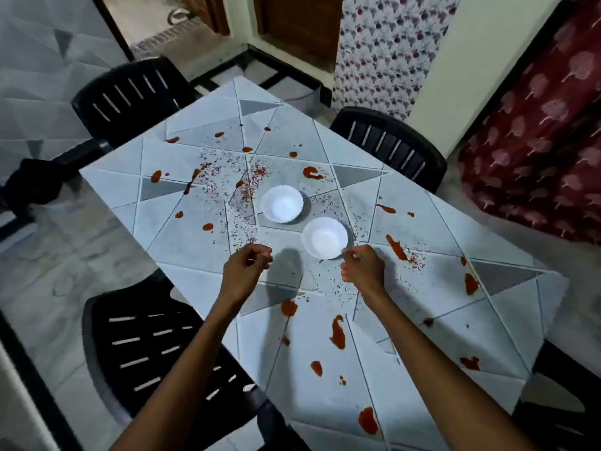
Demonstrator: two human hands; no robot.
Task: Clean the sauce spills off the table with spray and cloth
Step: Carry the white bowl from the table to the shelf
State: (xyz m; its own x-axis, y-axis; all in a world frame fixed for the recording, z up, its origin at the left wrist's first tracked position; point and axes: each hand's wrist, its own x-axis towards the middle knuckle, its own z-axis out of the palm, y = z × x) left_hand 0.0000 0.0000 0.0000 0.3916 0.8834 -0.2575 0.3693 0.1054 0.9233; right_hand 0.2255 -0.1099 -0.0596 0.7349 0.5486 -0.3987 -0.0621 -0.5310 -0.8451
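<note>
Red sauce spills [338, 332] dot the whole table [422, 369], which has a pale cover with grey triangles. Fine dark and red specks [247, 180] lie scattered around its middle. Two empty white bowls stand there, the far bowl [281, 203] and the near bowl [324, 237]. My left hand [247, 266] hovers above the table left of the near bowl, fingers curled with nothing visible in them. My right hand [363, 266] is curled too, its fingertips right at the near bowl's lower right rim; contact is unclear. No spray bottle or cloth shows.
Black plastic chairs stand around the table: one at the near left [153, 346], one at the far left [130, 96], one at the far right [390, 144]. A dark bundle [32, 182] sits at the left edge. A red patterned curtain [536, 151] hangs on the right.
</note>
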